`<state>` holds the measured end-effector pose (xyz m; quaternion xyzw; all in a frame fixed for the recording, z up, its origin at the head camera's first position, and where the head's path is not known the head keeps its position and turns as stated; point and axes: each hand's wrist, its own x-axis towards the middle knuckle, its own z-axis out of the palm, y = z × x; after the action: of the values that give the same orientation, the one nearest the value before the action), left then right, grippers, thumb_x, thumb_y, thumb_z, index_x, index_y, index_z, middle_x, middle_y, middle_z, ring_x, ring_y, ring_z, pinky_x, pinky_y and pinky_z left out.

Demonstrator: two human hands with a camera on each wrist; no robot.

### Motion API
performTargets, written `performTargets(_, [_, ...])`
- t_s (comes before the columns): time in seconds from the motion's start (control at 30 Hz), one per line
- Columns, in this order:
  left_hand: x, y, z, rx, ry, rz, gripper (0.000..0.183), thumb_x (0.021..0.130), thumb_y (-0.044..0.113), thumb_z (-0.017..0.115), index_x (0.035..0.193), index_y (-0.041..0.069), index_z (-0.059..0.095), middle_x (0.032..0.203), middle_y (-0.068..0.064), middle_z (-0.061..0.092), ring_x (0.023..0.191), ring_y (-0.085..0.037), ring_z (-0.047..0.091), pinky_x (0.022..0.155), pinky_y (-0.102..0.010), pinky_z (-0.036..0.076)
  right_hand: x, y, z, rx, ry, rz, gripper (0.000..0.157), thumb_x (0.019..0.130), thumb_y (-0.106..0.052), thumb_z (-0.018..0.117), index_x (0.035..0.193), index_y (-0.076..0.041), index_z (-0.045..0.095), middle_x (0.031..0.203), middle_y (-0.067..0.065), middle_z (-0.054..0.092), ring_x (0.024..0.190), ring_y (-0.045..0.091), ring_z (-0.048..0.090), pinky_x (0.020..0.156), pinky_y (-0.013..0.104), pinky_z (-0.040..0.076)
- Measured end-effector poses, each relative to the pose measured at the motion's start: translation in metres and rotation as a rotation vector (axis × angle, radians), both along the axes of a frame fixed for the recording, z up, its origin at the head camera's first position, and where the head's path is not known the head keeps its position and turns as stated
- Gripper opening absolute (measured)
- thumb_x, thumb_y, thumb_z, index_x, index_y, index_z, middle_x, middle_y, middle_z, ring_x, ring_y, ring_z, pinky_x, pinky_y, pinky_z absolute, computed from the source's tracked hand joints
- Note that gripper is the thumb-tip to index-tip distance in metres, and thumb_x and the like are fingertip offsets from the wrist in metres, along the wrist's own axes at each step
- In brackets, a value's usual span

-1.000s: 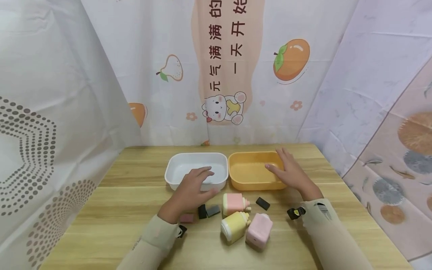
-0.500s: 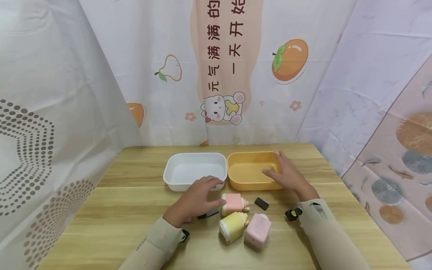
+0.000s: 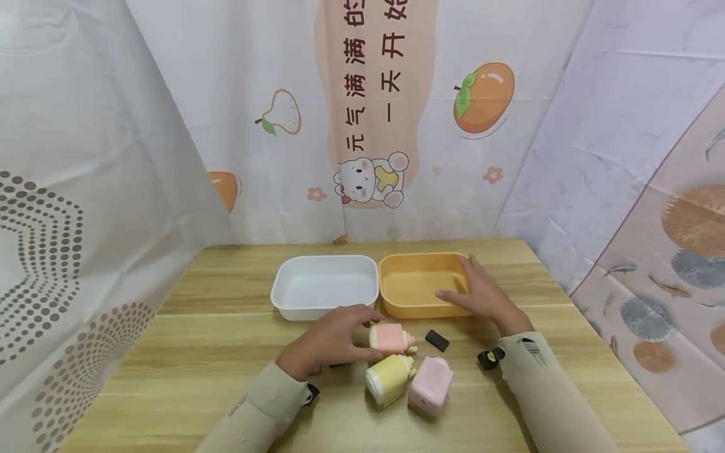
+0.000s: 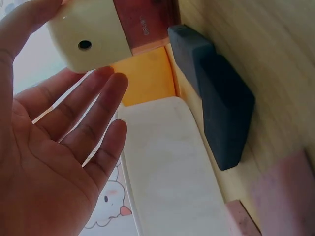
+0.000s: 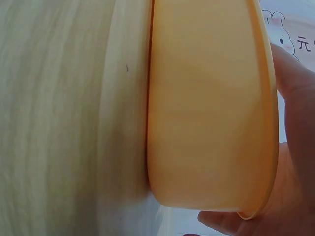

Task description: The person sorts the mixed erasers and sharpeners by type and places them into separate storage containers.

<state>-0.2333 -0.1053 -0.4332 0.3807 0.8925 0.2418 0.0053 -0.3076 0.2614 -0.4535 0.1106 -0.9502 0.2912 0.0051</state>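
My left hand [image 3: 334,336] is at a small pink and cream toy bottle [image 3: 387,338] lying on its side. Its thumb is on the near side and its fingers on the far side. In the left wrist view the thumb tip meets the cream end of the bottle [image 4: 96,42], while the other fingers stretch out loosely below; firm contact there cannot be told. My right hand [image 3: 488,296] lies over the right end of the orange tray [image 3: 425,311], thumb above the inside and fingers along the outside. The right wrist view shows fingertips past the end wall of the tray [image 5: 211,123].
Left of the orange tray stands a white tray [image 3: 308,313]. A yellow bottle [image 3: 391,379], a pink carton-shaped toy [image 3: 432,385] and a black block [image 3: 437,340] lie nearby. Under my left hand are two dark blocks [image 4: 226,113] and a dull pink block [image 4: 290,196]. Printed curtains surround the table.
My left hand has moved right and nearer, from above the white tray to the pink bottle. The right hand has shifted slightly at the orange tray's end. The objects stay in place.
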Motion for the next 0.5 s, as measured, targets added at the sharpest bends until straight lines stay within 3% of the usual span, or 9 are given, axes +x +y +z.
performTargets(0.17, [0.0004, 0.0053, -0.0013, -0.003, -0.001, -0.022, 0.046, 0.087, 0.053, 0.079, 0.126, 0.033, 0.069, 0.113, 0.02, 0.068, 0.1, 0.0, 0.063, 0.09, -0.028, 0.053, 0.0003, 0.0004, -0.0006, 0.003, -0.011, -0.004, 0.126, 0.08, -0.079, 0.07, 0.167, -0.009, 0.011, 0.171, 0.03, -0.001, 0.153, 0.058, 0.014, 0.116, 0.074, 0.021])
performTargets(0.5, [0.0008, 0.0089, -0.0026, -0.005, -0.007, 0.011, 0.054, 0.084, 0.053, 0.082, 0.13, 0.028, 0.07, 0.115, 0.018, 0.07, 0.099, 0.0, 0.064, 0.088, -0.027, 0.054, -0.0006, 0.0011, -0.0028, -0.006, -0.03, -0.006, 0.127, 0.08, -0.078, 0.07, 0.167, -0.008, 0.009, 0.17, 0.03, -0.005, 0.152, 0.059, 0.015, 0.117, 0.073, 0.022])
